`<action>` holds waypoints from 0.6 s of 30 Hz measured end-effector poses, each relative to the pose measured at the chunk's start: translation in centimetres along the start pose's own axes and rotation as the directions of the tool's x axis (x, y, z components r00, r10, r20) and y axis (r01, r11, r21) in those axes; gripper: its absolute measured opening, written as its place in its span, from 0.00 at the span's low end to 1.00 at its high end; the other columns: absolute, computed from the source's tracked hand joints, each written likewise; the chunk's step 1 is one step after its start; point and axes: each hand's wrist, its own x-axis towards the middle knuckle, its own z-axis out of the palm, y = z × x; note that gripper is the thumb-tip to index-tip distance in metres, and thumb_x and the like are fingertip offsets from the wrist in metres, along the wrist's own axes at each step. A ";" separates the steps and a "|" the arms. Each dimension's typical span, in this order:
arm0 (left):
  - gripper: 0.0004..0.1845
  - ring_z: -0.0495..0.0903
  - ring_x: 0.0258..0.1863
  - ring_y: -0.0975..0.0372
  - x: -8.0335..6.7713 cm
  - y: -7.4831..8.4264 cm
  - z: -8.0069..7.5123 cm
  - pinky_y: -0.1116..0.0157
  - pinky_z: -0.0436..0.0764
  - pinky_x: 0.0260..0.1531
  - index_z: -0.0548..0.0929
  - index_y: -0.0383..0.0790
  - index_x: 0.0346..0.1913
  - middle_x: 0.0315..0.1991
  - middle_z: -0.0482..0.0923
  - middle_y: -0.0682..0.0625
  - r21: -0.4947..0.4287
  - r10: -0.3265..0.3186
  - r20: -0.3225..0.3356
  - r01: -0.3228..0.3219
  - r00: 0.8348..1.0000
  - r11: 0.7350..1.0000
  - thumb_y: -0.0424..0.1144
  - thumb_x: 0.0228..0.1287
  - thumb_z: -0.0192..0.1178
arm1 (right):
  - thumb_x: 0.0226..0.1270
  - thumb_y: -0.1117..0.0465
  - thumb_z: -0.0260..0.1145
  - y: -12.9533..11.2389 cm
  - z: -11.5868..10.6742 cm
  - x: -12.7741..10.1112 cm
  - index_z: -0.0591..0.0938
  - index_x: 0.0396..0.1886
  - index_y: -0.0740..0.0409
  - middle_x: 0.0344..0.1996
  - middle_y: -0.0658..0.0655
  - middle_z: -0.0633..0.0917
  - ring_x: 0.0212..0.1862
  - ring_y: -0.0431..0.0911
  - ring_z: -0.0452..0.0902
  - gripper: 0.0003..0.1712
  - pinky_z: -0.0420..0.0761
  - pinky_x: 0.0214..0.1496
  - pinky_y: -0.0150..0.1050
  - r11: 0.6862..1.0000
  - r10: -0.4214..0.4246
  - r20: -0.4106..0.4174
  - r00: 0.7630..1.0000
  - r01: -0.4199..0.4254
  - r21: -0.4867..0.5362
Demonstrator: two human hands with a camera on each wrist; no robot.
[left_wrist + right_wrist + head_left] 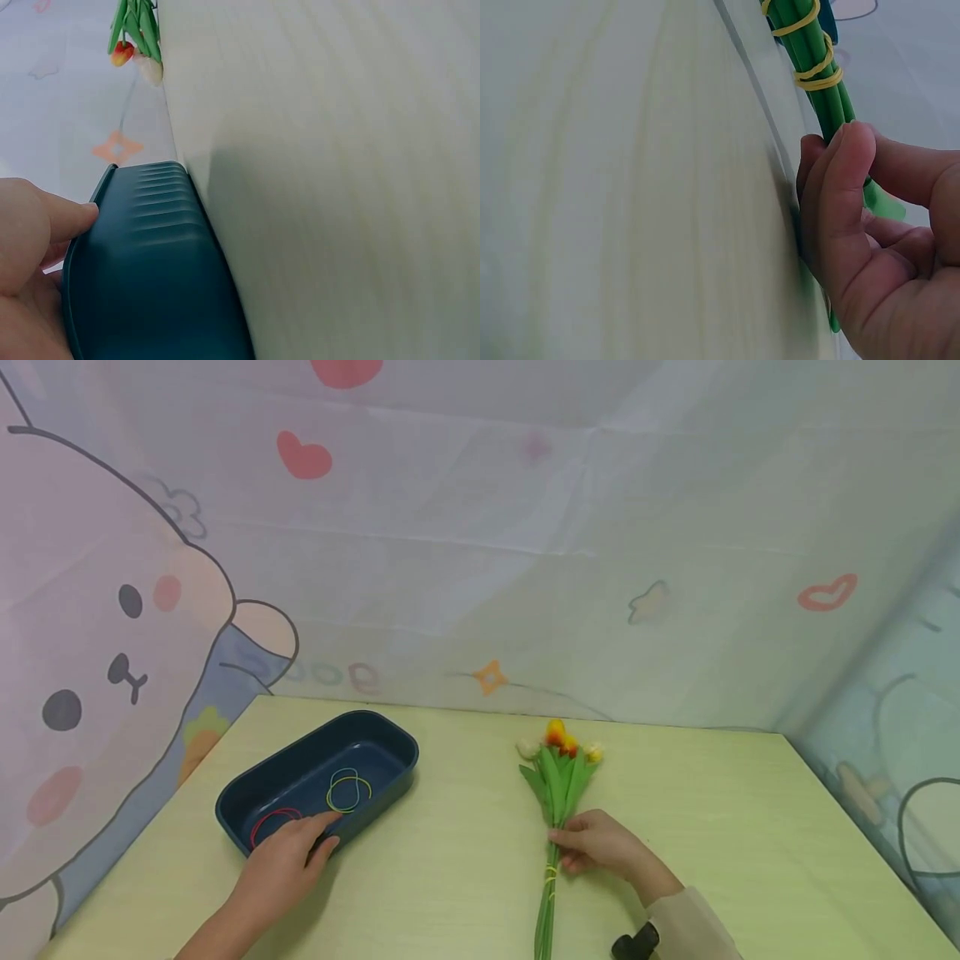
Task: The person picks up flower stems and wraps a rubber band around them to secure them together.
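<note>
In the head view a bunch of artificial tulips [555, 781], orange-yellow and pale, lies on the table with its blooms pointing away. My right hand [600, 843] pinches the green stems just below the leaves. Toward the stem ends, a yellow rubber band [821, 82] is wound round them. On the left, my left hand [281, 864] grips the near rim of a dark blue rectangular box [307, 760]; in the left wrist view the thumb presses its ribbed outer wall [150, 285]. Loose rubber bands lie inside, red [277, 812] ones and yellow and blue ones [342, 811].
The pale yellow-green tabletop [465, 827] extends between the box and the tulips and to the right. A printed cloth backdrop [465, 568] hangs behind the table's far edge. At my right sleeve [690, 927] sits a small black device [636, 942].
</note>
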 end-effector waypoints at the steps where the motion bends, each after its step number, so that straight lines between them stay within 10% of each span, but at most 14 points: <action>1: 0.16 0.82 0.37 0.53 0.0 0.0 0.0 0.55 0.79 0.32 0.83 0.40 0.51 0.38 0.84 0.47 -0.001 0.000 -0.001 0.000 1.000 1.000 0.34 0.60 0.67 | 0.71 0.59 0.61 0.0 0.0 0.0 0.80 0.32 0.69 0.19 0.51 0.79 0.22 0.37 0.76 0.15 0.79 0.28 0.29 1.000 -0.004 -0.003 1.000 0.004 -0.006; 18: 0.14 0.83 0.38 0.54 0.1 0.3 -0.3 0.55 0.79 0.33 0.83 0.40 0.51 0.39 0.84 0.47 -0.007 -0.013 0.015 0.013 1.000 1.000 0.34 0.61 0.65 | 0.69 0.57 0.63 0.1 0.0 -0.3 0.82 0.32 0.69 0.22 0.52 0.80 0.22 0.37 0.76 0.17 0.80 0.28 0.31 0.999 -0.002 -0.042 0.999 0.000 -0.054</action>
